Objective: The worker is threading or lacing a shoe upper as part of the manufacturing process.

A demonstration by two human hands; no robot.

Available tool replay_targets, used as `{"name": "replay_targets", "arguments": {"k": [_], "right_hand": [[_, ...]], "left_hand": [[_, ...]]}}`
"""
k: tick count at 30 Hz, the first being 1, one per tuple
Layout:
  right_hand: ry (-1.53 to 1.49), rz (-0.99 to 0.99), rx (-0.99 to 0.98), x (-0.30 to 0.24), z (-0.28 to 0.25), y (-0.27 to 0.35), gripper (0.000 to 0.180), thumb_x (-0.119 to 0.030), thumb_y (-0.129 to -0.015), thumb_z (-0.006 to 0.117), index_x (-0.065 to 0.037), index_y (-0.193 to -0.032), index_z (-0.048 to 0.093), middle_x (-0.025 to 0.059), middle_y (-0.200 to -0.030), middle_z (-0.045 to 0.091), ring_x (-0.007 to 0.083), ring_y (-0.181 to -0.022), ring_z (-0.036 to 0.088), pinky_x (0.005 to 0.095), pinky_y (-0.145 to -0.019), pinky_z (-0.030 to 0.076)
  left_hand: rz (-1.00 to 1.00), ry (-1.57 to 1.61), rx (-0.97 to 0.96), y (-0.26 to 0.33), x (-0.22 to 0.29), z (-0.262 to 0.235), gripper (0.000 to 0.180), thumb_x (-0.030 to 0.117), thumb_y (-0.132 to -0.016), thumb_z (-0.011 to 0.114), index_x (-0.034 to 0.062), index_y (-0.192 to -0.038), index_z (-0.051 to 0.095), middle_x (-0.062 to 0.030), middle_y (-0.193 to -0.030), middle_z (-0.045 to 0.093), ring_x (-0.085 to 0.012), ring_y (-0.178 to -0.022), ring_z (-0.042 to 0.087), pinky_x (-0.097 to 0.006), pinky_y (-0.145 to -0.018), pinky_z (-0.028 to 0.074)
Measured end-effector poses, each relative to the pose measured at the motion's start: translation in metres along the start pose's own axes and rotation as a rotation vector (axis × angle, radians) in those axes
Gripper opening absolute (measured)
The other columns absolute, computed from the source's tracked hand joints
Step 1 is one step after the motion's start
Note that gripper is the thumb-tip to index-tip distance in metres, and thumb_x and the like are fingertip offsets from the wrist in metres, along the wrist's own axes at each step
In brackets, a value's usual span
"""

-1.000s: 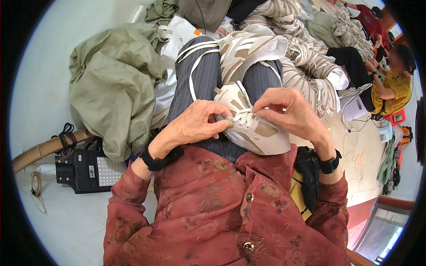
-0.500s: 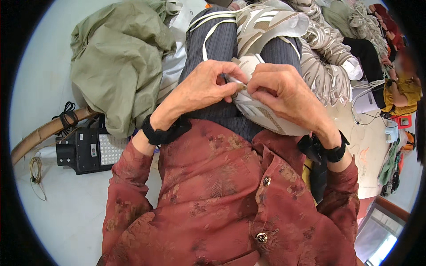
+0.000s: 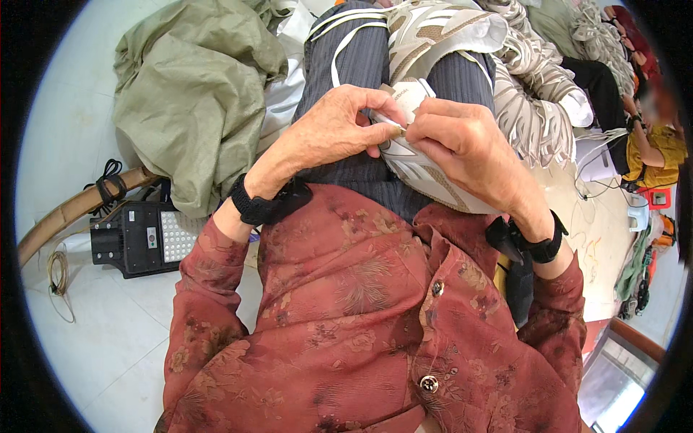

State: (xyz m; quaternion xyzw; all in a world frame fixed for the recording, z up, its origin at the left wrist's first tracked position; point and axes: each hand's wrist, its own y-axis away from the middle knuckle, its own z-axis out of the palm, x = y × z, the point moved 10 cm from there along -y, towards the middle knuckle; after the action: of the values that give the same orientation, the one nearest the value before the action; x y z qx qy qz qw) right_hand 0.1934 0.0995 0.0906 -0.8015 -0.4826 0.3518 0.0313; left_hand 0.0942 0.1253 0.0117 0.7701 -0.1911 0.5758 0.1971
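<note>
Head view: white shoe piece (image 3: 419,162) resting on the lap, left hand (image 3: 328,133) and right hand (image 3: 462,141) both pinching something thin, perhaps a thread or strip, above its middle. Best kept taut, fingertips close together. Green cloth (image 3: 191,94) left of shoe piece.

Green woven sack (image 3: 195,94) upper left (crumpled).
</note>
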Motion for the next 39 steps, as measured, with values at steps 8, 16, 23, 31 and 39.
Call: {"name": "replay_targets", "arguments": {"k": [8, 16, 23, 31, 39], "right_hand": [[0.002, 0.028, 0.036, 0.002, -0.006, -0.002, 0.007, 0.002, -0.078, 0.066, 0.001, -0.085, 0.063, 0.0141, -0.076, 0.058, 0.0367, -0.072, 0.061, 0.0445, -0.064, 0.049], [-0.014, 0.012, -0.007, 0.015, -0.001, 0.000, 0.007, -0.002, -0.078, 0.068, 0.001, -0.075, 0.063, 0.0171, -0.073, 0.060, 0.0381, -0.071, 0.063, 0.0460, -0.063, 0.050], [-0.110, 0.115, -0.101, 0.014, 0.004, 0.004, 0.008, -0.004, -0.084, 0.064, 0.004, -0.087, 0.066, 0.0223, -0.080, 0.065, 0.0413, -0.078, 0.066, 0.0479, -0.069, 0.051], [0.094, 0.115, -0.055, 0.012, -0.008, 0.013, 0.011, -0.002, -0.079, 0.067, -0.001, -0.090, 0.066, 0.0148, -0.086, 0.062, 0.0379, -0.078, 0.065, 0.0450, -0.069, 0.052], [0.178, 0.053, -0.063, -0.003, 0.001, 0.008, 0.021, -0.002, -0.081, 0.060, -0.013, -0.097, 0.068, 0.0174, -0.088, 0.065, 0.0399, -0.080, 0.068, 0.0489, -0.064, 0.053]], "left_hand": [[0.000, 0.003, 0.002, -0.003, 0.002, -0.003, 0.024, 0.019, -0.096, 0.066, 0.0010, -0.111, 0.069, 0.0003, -0.089, 0.070, -0.0062, -0.065, 0.061, -0.021, -0.060, 0.050], [-0.065, -0.008, -0.027, -0.008, -0.002, 0.003, 0.023, 0.015, -0.093, 0.065, 0.0007, -0.110, 0.070, -0.0003, -0.086, 0.070, -0.0062, -0.064, 0.061, -0.022, -0.060, 0.050], [-0.119, 0.006, 0.004, 0.000, -0.007, 0.003, 0.022, 0.015, -0.090, 0.066, -0.0006, -0.104, 0.070, -0.0030, -0.076, 0.068, -0.0078, -0.061, 0.064, -0.023, -0.057, 0.050], [-0.120, 0.000, 0.025, -0.006, 0.003, 0.001, 0.017, 0.010, -0.093, 0.063, -0.0019, -0.104, 0.069, -0.0008, -0.081, 0.067, -0.0078, -0.064, 0.064, -0.024, -0.059, 0.051], [-0.100, -0.025, 0.031, -0.004, -0.004, 0.001, 0.016, 0.007, -0.091, 0.064, -0.0034, -0.103, 0.067, -0.0023, -0.084, 0.068, -0.0094, -0.065, 0.065, -0.024, -0.062, 0.052]]}}
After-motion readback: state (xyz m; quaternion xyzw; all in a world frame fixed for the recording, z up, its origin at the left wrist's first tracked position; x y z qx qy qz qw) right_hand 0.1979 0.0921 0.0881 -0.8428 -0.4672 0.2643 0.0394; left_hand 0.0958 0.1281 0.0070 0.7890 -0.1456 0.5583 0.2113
